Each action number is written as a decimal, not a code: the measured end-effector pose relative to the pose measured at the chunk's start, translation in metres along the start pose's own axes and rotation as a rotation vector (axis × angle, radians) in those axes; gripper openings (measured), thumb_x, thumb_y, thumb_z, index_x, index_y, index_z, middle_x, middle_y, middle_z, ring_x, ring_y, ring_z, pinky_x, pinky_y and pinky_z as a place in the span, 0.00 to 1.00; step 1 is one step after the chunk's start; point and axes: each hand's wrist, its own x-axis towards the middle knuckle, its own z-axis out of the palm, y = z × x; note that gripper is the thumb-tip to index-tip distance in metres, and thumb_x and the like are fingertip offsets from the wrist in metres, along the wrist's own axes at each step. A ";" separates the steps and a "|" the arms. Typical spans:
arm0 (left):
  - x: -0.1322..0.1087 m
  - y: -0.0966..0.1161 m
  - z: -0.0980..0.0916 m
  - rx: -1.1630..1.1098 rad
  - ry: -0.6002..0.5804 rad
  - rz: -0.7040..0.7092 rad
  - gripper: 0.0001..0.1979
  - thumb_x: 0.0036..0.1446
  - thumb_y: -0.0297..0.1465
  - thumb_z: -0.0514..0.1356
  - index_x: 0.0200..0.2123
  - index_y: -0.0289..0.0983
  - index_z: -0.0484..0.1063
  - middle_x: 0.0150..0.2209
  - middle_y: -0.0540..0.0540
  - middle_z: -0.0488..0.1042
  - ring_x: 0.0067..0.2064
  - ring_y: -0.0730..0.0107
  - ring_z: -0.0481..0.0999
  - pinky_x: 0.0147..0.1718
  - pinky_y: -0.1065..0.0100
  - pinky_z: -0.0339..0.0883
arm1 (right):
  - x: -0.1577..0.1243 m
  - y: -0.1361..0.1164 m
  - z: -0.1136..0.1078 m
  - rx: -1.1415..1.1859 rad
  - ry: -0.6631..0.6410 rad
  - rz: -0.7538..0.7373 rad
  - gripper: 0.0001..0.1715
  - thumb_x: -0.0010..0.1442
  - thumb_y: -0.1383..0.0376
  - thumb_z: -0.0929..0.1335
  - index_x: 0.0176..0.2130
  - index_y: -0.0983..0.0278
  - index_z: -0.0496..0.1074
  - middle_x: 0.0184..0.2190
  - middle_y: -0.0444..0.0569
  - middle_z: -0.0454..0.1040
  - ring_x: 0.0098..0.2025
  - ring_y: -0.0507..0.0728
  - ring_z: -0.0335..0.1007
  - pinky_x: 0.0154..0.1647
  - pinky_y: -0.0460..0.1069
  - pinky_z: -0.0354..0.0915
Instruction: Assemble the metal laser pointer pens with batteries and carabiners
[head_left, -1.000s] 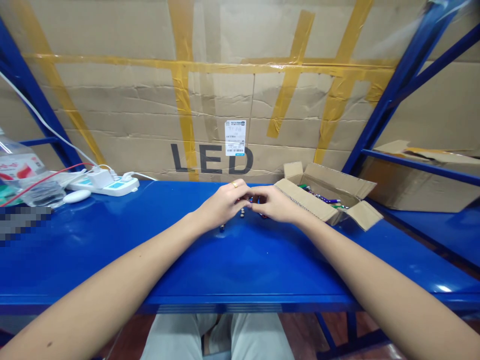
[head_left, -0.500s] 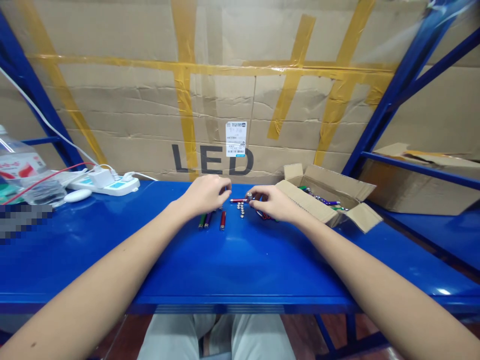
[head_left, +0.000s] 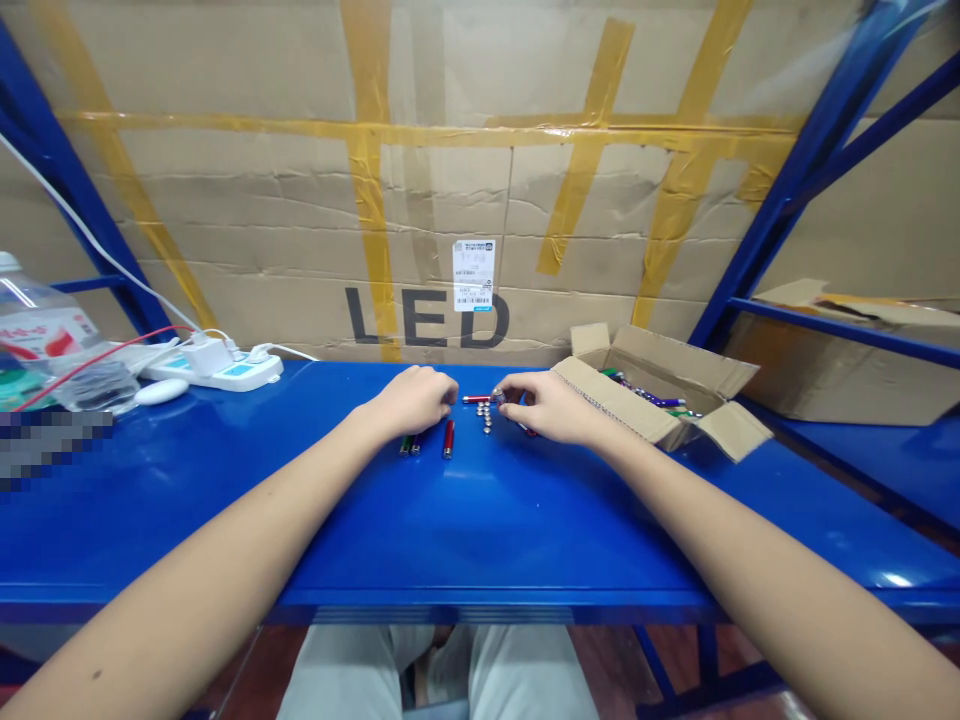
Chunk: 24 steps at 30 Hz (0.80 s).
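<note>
Near the middle of the counter's far edge, the left hand [head_left: 415, 400] has slid closer over the upper ends of two slim metal tubes, a dark green one [head_left: 406, 446] and a purple one [head_left: 415, 446], so less of them shows than half a second ago. Its fingers curl downward in a loose dome, knuckles up, and whether they hold anything underneath cannot be told. Just right of those tubes, a red metal tube [head_left: 448, 439] lies pointing toward the far edge, clear of the hand. Between the hands, a second red metal tube [head_left: 476, 399] lies crosswise, its right end at the right hand [head_left: 544, 408]. That hand reaches in from the right with the forearm angled inward, and its thumb and forefinger pinch a small silvery piece [head_left: 497, 397], too small to identify with certainty. Below it, a short column of silver button cells [head_left: 487, 417] runs toward the near edge, and a thin dark red item [head_left: 529, 431] pokes out beneath the palm. To the right, an open cardboard box [head_left: 615, 400] holds more colored tubes [head_left: 646, 395]. Toward the far left corner sit a white power strip [head_left: 217, 373], a white computer mouse [head_left: 161, 392], and a plastic bottle [head_left: 37, 330], all on the blue steel counter [head_left: 480, 520].
</note>
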 end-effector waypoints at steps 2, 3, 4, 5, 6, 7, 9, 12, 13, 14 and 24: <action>0.000 -0.001 0.002 -0.037 0.009 0.006 0.09 0.48 0.23 0.60 0.31 0.40 0.79 0.31 0.44 0.79 0.35 0.60 0.76 0.34 0.66 0.63 | 0.000 0.001 0.000 -0.002 -0.005 -0.002 0.09 0.57 0.65 0.67 0.37 0.65 0.76 0.32 0.46 0.76 0.30 0.51 0.67 0.33 0.47 0.61; 0.000 -0.001 0.003 -0.061 0.008 0.000 0.09 0.48 0.23 0.60 0.31 0.40 0.79 0.31 0.44 0.79 0.35 0.60 0.76 0.34 0.66 0.63 | 0.000 0.001 0.000 -0.003 -0.006 -0.004 0.09 0.57 0.65 0.67 0.37 0.65 0.76 0.32 0.46 0.76 0.30 0.51 0.67 0.33 0.47 0.61; 0.000 -0.002 0.003 -0.085 0.002 -0.011 0.09 0.48 0.23 0.60 0.31 0.40 0.79 0.32 0.44 0.79 0.35 0.61 0.76 0.34 0.66 0.63 | 0.000 0.002 0.000 -0.005 -0.006 -0.006 0.09 0.57 0.65 0.67 0.37 0.65 0.76 0.32 0.47 0.76 0.30 0.51 0.67 0.33 0.47 0.61; 0.000 -0.002 0.003 -0.108 -0.008 -0.022 0.09 0.48 0.23 0.60 0.31 0.40 0.78 0.32 0.45 0.79 0.34 0.61 0.76 0.33 0.66 0.62 | 0.000 0.002 0.000 -0.006 -0.006 -0.007 0.09 0.57 0.65 0.67 0.38 0.65 0.76 0.32 0.47 0.76 0.30 0.51 0.67 0.33 0.47 0.61; 0.000 -0.002 0.002 -0.130 -0.020 -0.032 0.09 0.48 0.23 0.60 0.31 0.40 0.78 0.32 0.45 0.79 0.34 0.62 0.75 0.32 0.67 0.62 | 0.000 0.002 -0.001 -0.006 -0.006 -0.007 0.09 0.57 0.65 0.67 0.38 0.65 0.76 0.32 0.47 0.76 0.30 0.51 0.67 0.33 0.47 0.61; 0.000 -0.003 0.000 -0.150 -0.030 -0.041 0.09 0.49 0.24 0.60 0.31 0.40 0.78 0.31 0.45 0.79 0.33 0.63 0.75 0.32 0.67 0.62 | 0.000 0.001 -0.001 -0.005 -0.007 -0.007 0.09 0.58 0.65 0.67 0.38 0.65 0.76 0.33 0.47 0.76 0.31 0.51 0.67 0.33 0.47 0.61; 0.001 -0.003 -0.004 -0.179 -0.028 -0.048 0.07 0.51 0.27 0.60 0.31 0.40 0.78 0.30 0.46 0.79 0.31 0.65 0.74 0.30 0.68 0.61 | 0.000 0.000 -0.002 -0.004 -0.012 -0.003 0.09 0.58 0.66 0.66 0.38 0.65 0.76 0.33 0.47 0.76 0.31 0.51 0.67 0.32 0.47 0.61; 0.001 -0.002 -0.010 -0.199 -0.011 -0.010 0.05 0.52 0.32 0.62 0.28 0.41 0.78 0.28 0.46 0.77 0.31 0.65 0.73 0.31 0.67 0.62 | -0.001 -0.003 -0.004 0.001 -0.017 0.013 0.09 0.58 0.66 0.66 0.37 0.65 0.76 0.33 0.47 0.76 0.30 0.51 0.67 0.31 0.46 0.61; 0.000 -0.002 -0.010 -0.213 -0.017 0.016 0.05 0.51 0.33 0.63 0.27 0.41 0.79 0.27 0.47 0.77 0.32 0.64 0.73 0.31 0.67 0.62 | -0.001 -0.003 -0.004 0.005 -0.019 0.019 0.09 0.58 0.66 0.66 0.37 0.65 0.76 0.32 0.47 0.76 0.30 0.51 0.67 0.30 0.46 0.61; 0.000 -0.001 -0.010 -0.233 -0.031 0.045 0.05 0.51 0.34 0.64 0.25 0.41 0.79 0.27 0.47 0.76 0.32 0.64 0.73 0.32 0.67 0.63 | -0.001 -0.004 -0.004 0.011 -0.020 0.023 0.09 0.58 0.66 0.66 0.37 0.65 0.76 0.32 0.47 0.76 0.29 0.51 0.67 0.30 0.46 0.61; -0.004 0.006 -0.019 -0.356 -0.322 -0.025 0.05 0.49 0.31 0.64 0.23 0.41 0.79 0.23 0.49 0.78 0.25 0.68 0.73 0.27 0.68 0.63 | 0.001 0.005 -0.003 0.002 -0.024 0.016 0.10 0.58 0.65 0.66 0.38 0.64 0.76 0.31 0.46 0.76 0.27 0.51 0.68 0.30 0.47 0.63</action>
